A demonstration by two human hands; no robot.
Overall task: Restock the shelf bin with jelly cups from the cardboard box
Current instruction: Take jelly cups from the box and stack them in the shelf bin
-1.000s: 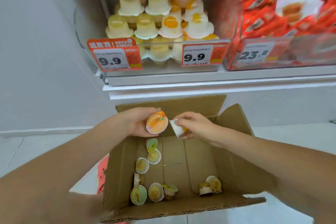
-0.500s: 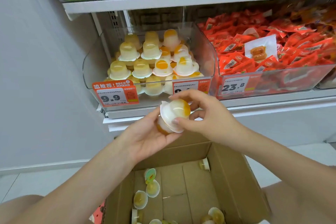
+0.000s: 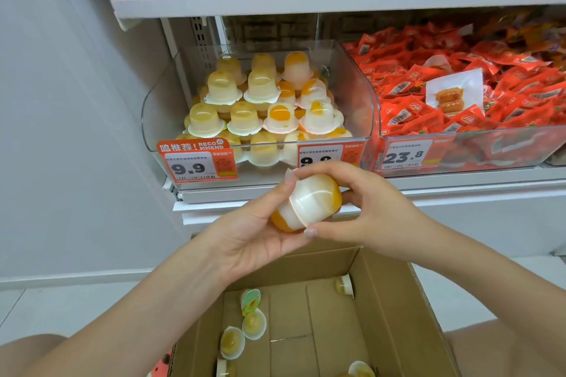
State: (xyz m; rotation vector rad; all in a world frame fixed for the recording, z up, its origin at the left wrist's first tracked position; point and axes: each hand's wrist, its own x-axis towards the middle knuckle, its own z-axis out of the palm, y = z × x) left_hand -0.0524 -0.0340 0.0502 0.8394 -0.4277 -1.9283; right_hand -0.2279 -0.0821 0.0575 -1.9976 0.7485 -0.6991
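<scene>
**Two jelly cups held together below the shelf bin**

The left hand lies palm-up, cradling an orange-bottomed jelly cup. The right hand pinches a second jelly cup between thumb and fingers, its rim pressed against the first. Both cups are held just above the far edge of the cardboard box, at its 12 o'clock. Loose cups lie on the box floor. The clear shelf bin, at 12 o'clock from the hands, holds stacked jelly cups. A neighbouring bin at 2 o'clock holds red packets.
</scene>
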